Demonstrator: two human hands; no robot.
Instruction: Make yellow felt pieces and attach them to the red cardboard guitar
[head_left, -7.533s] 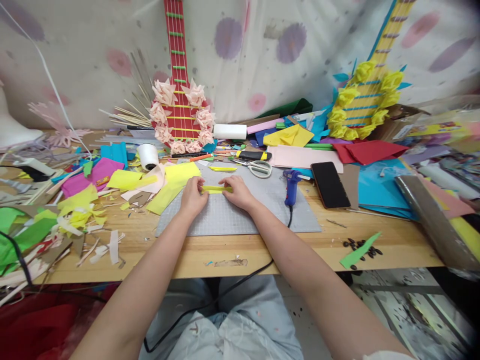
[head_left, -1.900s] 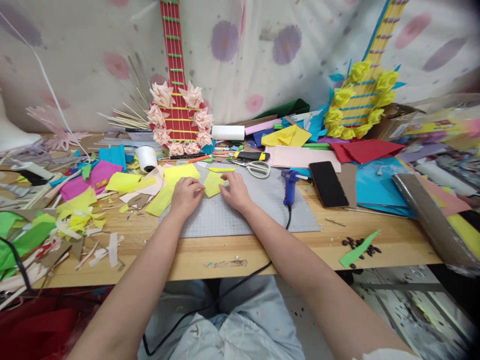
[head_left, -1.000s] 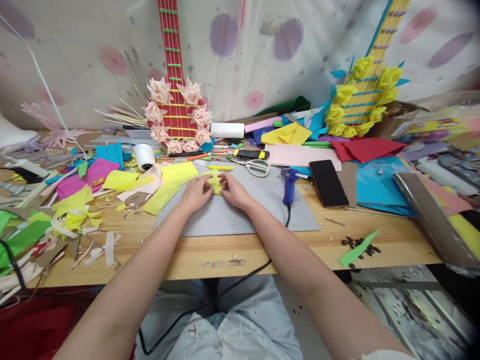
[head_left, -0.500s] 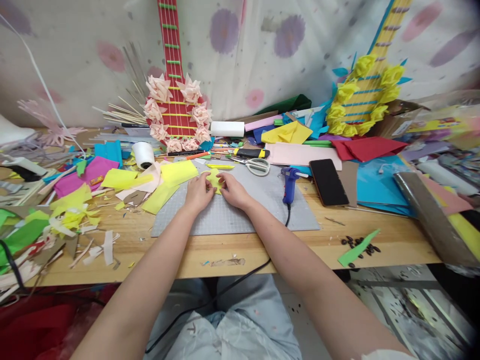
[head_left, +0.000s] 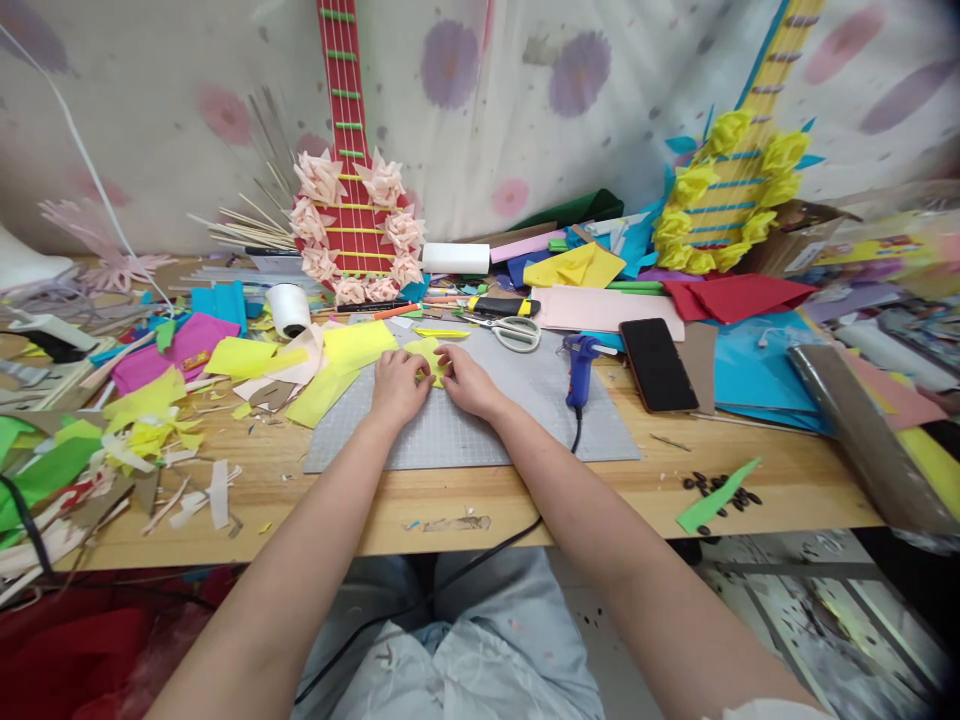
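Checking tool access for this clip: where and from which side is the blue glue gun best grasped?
By its handle, from the right. The glue gun lies on the gray mat, handle and cord toward the person, nozzle pointing right. The right hand is nearest.

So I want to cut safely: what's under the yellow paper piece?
The grey cutting mat lies under the yellow paper piece. Both hands' fingers cover its edges, hiding anything beneath.

Soft, even light is falling from above and in front, keeping colours bright and shadows faint under the forearms. The centre of the surface is showing sharp. The wide lens is bending the scene outward, and the far corners are darkening and smearing, especially at right.
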